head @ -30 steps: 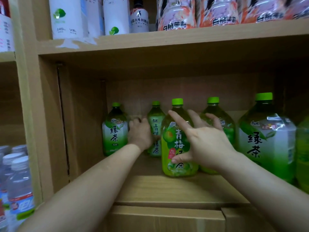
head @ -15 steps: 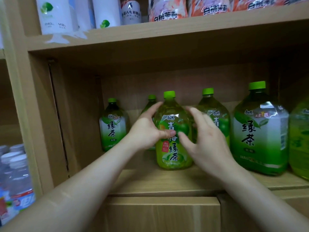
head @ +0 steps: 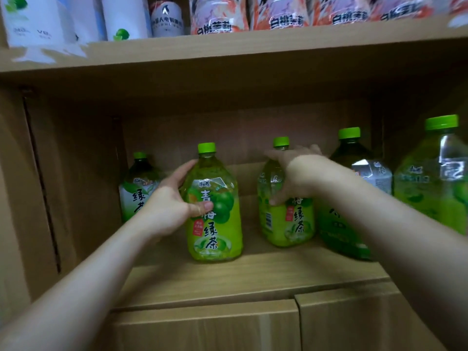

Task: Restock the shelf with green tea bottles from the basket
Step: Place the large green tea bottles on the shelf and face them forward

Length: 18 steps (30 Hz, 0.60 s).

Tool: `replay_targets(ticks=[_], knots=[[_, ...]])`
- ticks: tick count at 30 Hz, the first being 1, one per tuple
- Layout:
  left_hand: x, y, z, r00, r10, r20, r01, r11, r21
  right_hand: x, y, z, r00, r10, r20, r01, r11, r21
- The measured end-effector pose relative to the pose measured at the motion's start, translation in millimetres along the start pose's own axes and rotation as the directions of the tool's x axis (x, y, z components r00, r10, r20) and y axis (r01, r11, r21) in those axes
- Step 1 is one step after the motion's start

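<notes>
Green plum tea bottle (head: 215, 224) is held upright near the front edge of the shelf (head: 253, 279) by the left grip (head: 167, 211), curled round its side. A second bottle (head: 288, 224), further back, is clasped by the right grip (head: 293, 176). Aligning seems underway; next, both need to be squared into rows and released.

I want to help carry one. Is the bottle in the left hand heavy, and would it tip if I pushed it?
Probably heavy for you: the plum green tea bottle looks full nearly to its cap. It likely stands steady, its wide base flat on the shelf. The glossy label may be slippery; the left hand grips it.
</notes>
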<state>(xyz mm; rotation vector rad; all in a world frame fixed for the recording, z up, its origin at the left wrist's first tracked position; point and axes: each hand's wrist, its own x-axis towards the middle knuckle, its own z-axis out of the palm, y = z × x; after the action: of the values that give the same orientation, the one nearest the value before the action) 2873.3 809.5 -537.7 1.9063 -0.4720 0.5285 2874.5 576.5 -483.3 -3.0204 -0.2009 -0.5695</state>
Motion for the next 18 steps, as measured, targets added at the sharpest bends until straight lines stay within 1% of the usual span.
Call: replay_targets(ticks=[2,3,5,9,12,14,16,18], knots=[[0.0,-0.9,-0.3,1.000,0.005,0.012,-0.005,1.000,-0.015,4.2,-1.1,-8.2,0.994,-0.080,0.074,0.082,0.996,-0.030],[0.0,-1.8,-0.3,1.000,0.008,0.019,-0.008,1.000,-0.019,6.5,-2.3,-7.7,0.990,-0.111,0.085,0.112,0.994,-0.007],[-1.2,-2.3,-0.4,1.000,0.009,0.022,-0.008,1.000,-0.027,12.6,-6.8,-0.7,0.990,-0.136,0.030,0.135,0.989,0.056],[-5.8,-3.0,0.3,0.999,-0.022,0.042,0.024,0.998,-0.050,27.2,-18.5,31.3,0.988,-0.073,-0.133,0.091,0.987,0.135],[-16.9,-13.3,1.6,0.988,-0.108,0.115,0.108,0.994,-0.001,34.5,-17.0,53.7,0.979,-0.036,-0.203,0.084,0.969,0.231],[-23.2,-19.0,2.5,0.973,-0.202,0.116,0.203,0.979,0.001,35.0,-11.4,68.2,0.986,-0.012,-0.168,0.075,0.925,0.373],[-22.4,-22.2,2.7,0.959,-0.255,0.128,0.257,0.966,-0.006,31.5,-11.6,85.5,0.993,0.008,-0.117,0.051,0.867,0.497],[-18.1,-23.0,2.5,0.943,-0.280,0.177,0.280,0.960,0.026,31.8,-17.6,98.6,0.989,0.046,-0.138,0.035,0.846,0.532]])
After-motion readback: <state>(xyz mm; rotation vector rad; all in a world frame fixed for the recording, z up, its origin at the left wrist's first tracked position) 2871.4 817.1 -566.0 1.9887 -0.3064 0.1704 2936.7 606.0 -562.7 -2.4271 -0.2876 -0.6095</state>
